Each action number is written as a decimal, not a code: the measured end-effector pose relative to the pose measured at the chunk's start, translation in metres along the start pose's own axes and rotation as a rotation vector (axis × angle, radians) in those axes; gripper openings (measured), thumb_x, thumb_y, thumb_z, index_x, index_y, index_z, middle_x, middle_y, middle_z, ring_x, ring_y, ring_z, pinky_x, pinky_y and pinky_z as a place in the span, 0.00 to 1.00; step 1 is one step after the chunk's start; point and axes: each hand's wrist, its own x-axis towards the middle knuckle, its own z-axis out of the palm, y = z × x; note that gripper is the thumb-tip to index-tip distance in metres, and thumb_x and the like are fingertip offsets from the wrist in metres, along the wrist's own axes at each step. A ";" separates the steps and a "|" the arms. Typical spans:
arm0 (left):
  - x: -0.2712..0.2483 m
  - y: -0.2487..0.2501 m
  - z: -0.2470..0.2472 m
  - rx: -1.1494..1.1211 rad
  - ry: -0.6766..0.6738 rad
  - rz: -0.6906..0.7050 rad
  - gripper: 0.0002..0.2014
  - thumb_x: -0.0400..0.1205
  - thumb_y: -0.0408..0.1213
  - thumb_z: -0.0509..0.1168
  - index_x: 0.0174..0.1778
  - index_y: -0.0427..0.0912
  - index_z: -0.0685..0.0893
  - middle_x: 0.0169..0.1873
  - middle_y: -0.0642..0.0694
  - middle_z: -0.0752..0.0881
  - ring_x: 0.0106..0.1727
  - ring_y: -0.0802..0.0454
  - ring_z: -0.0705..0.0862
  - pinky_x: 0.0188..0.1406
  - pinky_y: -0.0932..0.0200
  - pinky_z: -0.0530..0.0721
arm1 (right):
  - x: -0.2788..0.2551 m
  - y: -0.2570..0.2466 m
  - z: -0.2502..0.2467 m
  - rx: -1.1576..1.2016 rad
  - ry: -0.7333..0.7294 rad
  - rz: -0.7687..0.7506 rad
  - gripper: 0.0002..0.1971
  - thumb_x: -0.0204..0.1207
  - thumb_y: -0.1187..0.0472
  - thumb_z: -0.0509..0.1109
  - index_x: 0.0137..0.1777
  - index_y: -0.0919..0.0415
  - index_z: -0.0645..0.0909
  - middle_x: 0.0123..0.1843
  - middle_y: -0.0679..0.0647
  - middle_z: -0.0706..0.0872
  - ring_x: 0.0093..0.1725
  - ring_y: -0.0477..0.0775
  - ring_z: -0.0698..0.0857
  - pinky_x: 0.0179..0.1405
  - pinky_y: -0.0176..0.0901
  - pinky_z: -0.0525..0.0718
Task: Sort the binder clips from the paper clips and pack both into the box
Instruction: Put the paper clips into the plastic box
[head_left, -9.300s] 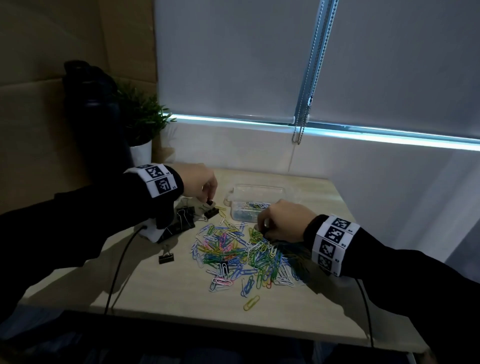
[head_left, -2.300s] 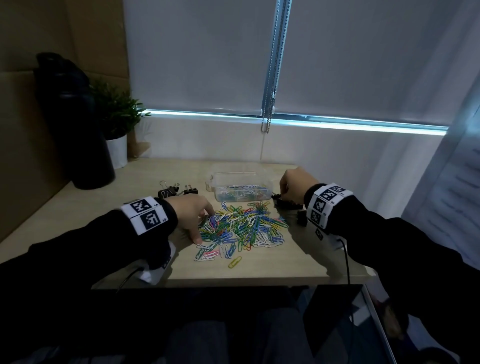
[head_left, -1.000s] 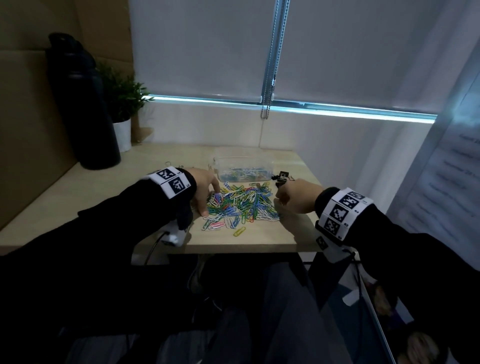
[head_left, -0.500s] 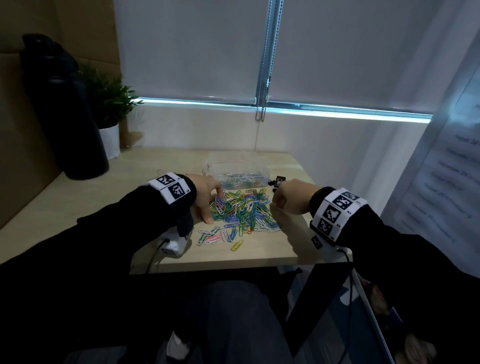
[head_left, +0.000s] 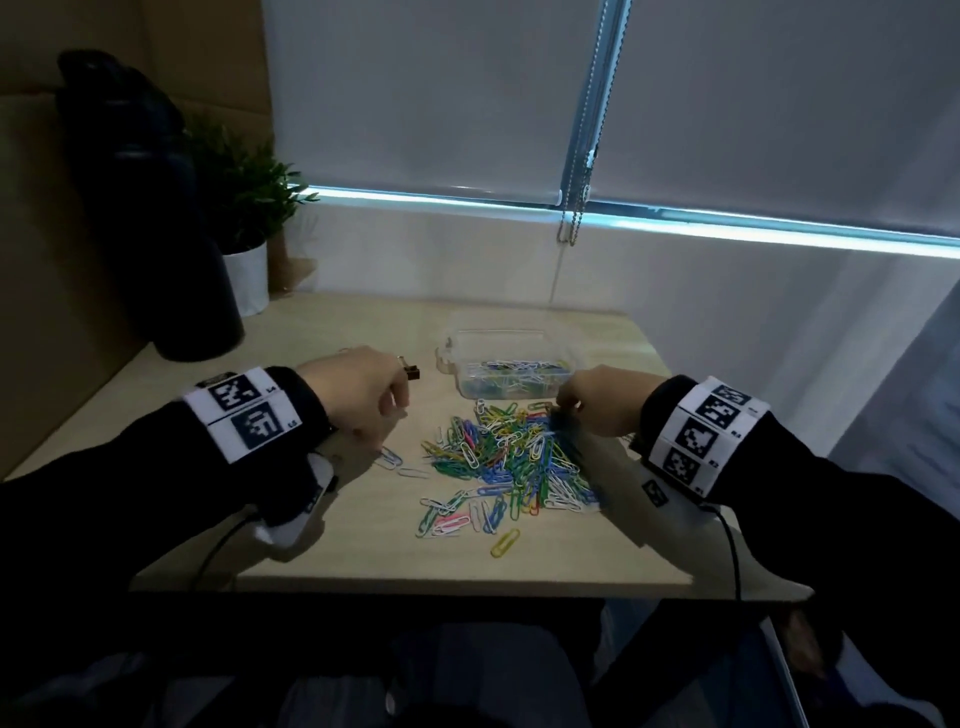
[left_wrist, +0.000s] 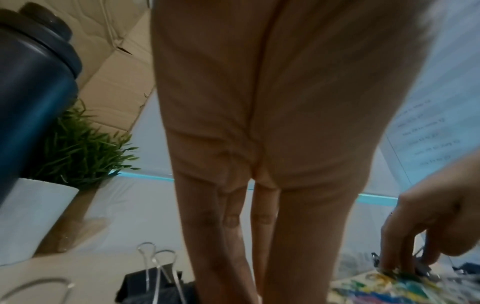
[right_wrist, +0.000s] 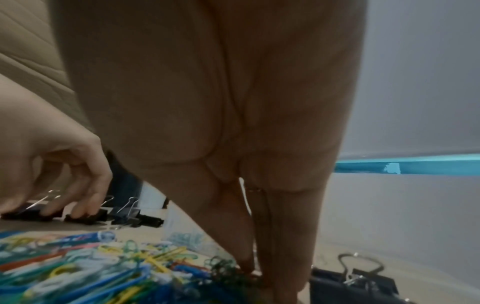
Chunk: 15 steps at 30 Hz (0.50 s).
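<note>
- Heap of coloured wire paper clips (head_left: 511, 457) sprawls across the middle of the pale wooden bench (head_left: 332, 540), a few strays at its near edge, one yellow clip (head_left: 505, 543) lying apart at the front.
- Clear plastic box (head_left: 506, 364) sits just behind the heap, open on top, a shallow layer of paper clips already inside.
- Right hand (head_left: 597, 402) is down at the heap's far right corner; from the right wrist view its fingertips (right_wrist: 246, 267) are pressed together, pinching into a dark tangle of clips.
- Left hand (head_left: 358, 395) is over at the left, clear of the heap, fingers curled down onto black binder clips (right_wrist: 85, 216) lined up on the bench; whether its grip is actually clamped on one, I cannot tell.
- One small black binder clip (head_left: 412, 372) peeks out beside its knuckles.
- Another black binder clip (right_wrist: 355, 283) lies just right of the right hand.
- Back left corner: tall dark bottle (head_left: 150, 218), and a green plant in a white pot (head_left: 244, 244).
</note>
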 end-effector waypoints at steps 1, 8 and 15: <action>-0.001 -0.002 0.004 0.032 -0.010 0.003 0.15 0.73 0.32 0.71 0.55 0.45 0.85 0.43 0.50 0.85 0.45 0.50 0.82 0.46 0.57 0.82 | 0.001 -0.003 0.000 -0.007 -0.021 -0.012 0.17 0.80 0.69 0.57 0.64 0.70 0.80 0.60 0.66 0.85 0.57 0.65 0.85 0.56 0.51 0.83; 0.008 0.008 0.020 -0.088 -0.098 0.058 0.14 0.68 0.27 0.77 0.39 0.46 0.81 0.33 0.53 0.86 0.36 0.57 0.83 0.42 0.63 0.82 | -0.006 -0.017 0.005 0.061 -0.055 -0.182 0.21 0.74 0.75 0.55 0.64 0.66 0.81 0.61 0.62 0.85 0.60 0.64 0.83 0.59 0.57 0.84; 0.030 0.044 -0.001 -0.179 0.198 0.243 0.14 0.76 0.31 0.72 0.57 0.44 0.83 0.52 0.51 0.83 0.44 0.58 0.78 0.43 0.66 0.72 | -0.020 0.004 -0.016 0.181 0.130 -0.174 0.22 0.78 0.72 0.59 0.71 0.64 0.78 0.67 0.58 0.83 0.63 0.56 0.83 0.60 0.42 0.79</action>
